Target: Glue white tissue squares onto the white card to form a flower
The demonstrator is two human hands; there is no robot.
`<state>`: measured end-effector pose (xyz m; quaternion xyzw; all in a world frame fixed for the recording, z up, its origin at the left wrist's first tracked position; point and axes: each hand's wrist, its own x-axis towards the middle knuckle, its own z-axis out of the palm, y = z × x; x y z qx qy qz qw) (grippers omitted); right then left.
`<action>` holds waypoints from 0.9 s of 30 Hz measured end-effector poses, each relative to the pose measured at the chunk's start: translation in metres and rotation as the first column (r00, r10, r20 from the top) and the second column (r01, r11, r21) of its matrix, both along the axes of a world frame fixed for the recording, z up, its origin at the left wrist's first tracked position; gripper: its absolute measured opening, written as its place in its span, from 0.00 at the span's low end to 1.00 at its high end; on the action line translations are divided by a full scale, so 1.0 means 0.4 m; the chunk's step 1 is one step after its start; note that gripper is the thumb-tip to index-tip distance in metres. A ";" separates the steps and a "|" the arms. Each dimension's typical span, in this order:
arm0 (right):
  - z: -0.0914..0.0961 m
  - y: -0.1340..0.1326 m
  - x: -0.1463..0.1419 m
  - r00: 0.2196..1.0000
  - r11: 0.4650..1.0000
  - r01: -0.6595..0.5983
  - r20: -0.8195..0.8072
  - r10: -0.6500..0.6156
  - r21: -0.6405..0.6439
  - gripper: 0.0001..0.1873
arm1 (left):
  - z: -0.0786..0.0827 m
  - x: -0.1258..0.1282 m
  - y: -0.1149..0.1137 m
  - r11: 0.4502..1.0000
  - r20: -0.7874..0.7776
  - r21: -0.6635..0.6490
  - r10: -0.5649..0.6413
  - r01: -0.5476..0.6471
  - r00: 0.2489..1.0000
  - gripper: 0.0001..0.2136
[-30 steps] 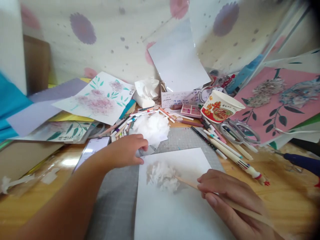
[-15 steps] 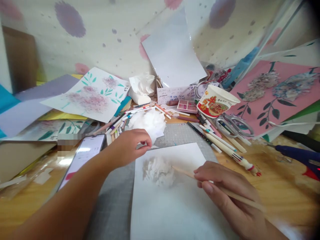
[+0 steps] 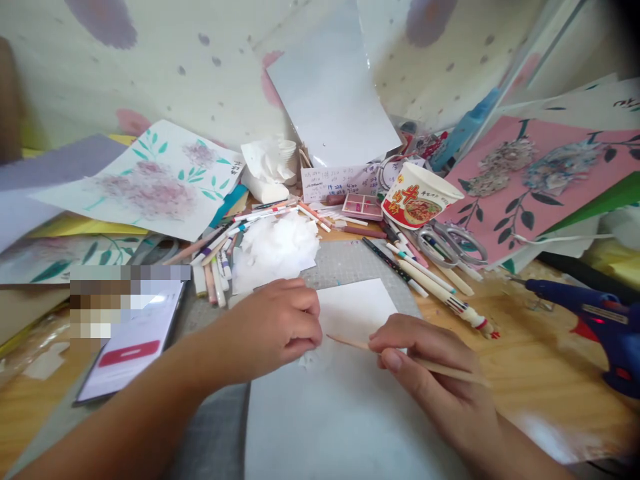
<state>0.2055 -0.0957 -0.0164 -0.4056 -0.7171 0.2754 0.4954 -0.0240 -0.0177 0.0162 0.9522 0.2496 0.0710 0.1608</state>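
Observation:
My left hand [image 3: 273, 327] is over a white sheet of paper [image 3: 340, 427], its fingers curled together above a ruffled white paper bunch [image 3: 307, 361]. Most of that bunch is hidden behind the hand. Whatever the fingers pinch, if anything, is out of sight. My right hand [image 3: 435, 367] grips a thin, pointed wooden stick [image 3: 350, 343] like a pen. Its tip points left and stops just short of the left fingers. Beyond the sheet, a heap of thin white paper pieces [image 3: 275, 247] lies on a grey cutting mat [image 3: 340, 260].
A phone [image 3: 135, 347] lies at left. Several pens and markers surround the mat. A paper cup [image 3: 420, 197], scissors [image 3: 450, 245] and a blue glue gun [image 3: 590, 307] are on the right. Flower pictures lean on both sides, one on pink paper [image 3: 565, 143].
My left hand has moved right and down from beside the paper heap to the ruffled bunch, covering most of it. The right hand still holds the stick. The view has shifted slightly.

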 end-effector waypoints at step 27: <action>-0.023 0.043 -0.025 0.997 0.907 0.000 0.075 0.035 -0.422 0.15 | -0.019 0.000 0.007 0.973 -0.023 -0.215 0.086 -0.089 0.996 0.05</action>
